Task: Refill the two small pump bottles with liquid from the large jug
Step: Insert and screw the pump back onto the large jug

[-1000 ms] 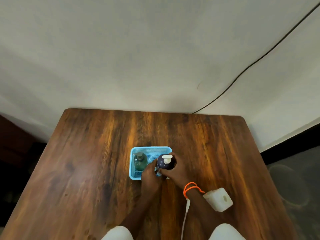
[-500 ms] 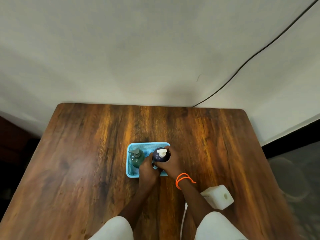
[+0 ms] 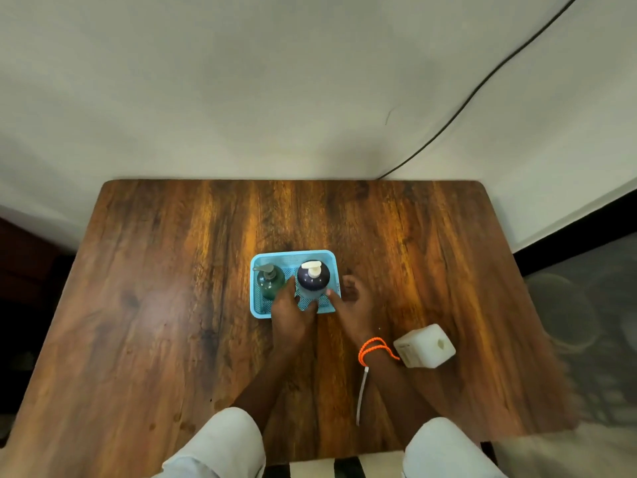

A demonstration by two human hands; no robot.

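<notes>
A dark navy pump bottle (image 3: 313, 277) with a white pump stands upright in the right half of a light blue mesh basket (image 3: 293, 257) at the table's middle. A green pump bottle (image 3: 270, 282) stands in the basket's left half. My left hand (image 3: 291, 308) rests against the navy bottle's lower left side, thumb up along it and fingers curled at its front. My right hand (image 3: 351, 301) is just right of the basket's near corner, fingers apart, one fingertip close to the bottle. The large white jug (image 3: 424, 346) sits near my right wrist.
The wooden table (image 3: 172, 305) ends at a pale wall behind. A black cable (image 3: 482, 81) runs down the wall to the table's back edge. A white cord (image 3: 362, 391) hangs from my orange wristband (image 3: 374, 346). Dark floor lies to the right.
The navy bottle, held in both hands before, now stands in the basket. My right hand has come off it and moved right. The view has shifted back slightly.
</notes>
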